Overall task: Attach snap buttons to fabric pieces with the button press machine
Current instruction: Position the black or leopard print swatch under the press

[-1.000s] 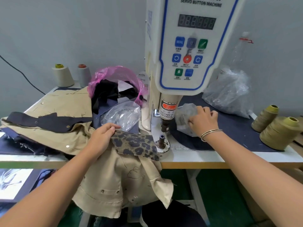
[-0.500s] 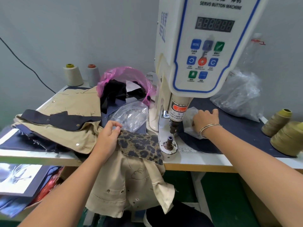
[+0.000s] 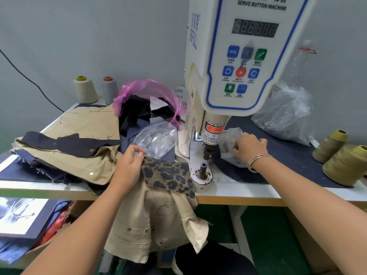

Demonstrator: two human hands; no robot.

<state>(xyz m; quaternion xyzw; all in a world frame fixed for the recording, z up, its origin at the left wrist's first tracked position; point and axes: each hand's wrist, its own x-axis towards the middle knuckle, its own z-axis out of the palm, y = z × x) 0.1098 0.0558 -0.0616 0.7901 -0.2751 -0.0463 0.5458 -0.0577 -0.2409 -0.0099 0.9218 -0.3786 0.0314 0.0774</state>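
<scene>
From the head camera, your left hand [image 3: 129,167] pinches the corner of the stiff, leopard-print fabric piece [image 3: 168,175], keeping it flat just beside the lower die post [image 3: 203,169] of the white servo button press machine [image 3: 238,56], ready to slide under. Your right hand [image 3: 250,148] is curled into the crinkly clear plastic bag [image 3: 228,139] behind the head, probably fishing for a snap, though the fingertips are hidden. Soft beige garments [image 3: 83,151] drape over the white table's edge [image 3: 248,193].
</scene>
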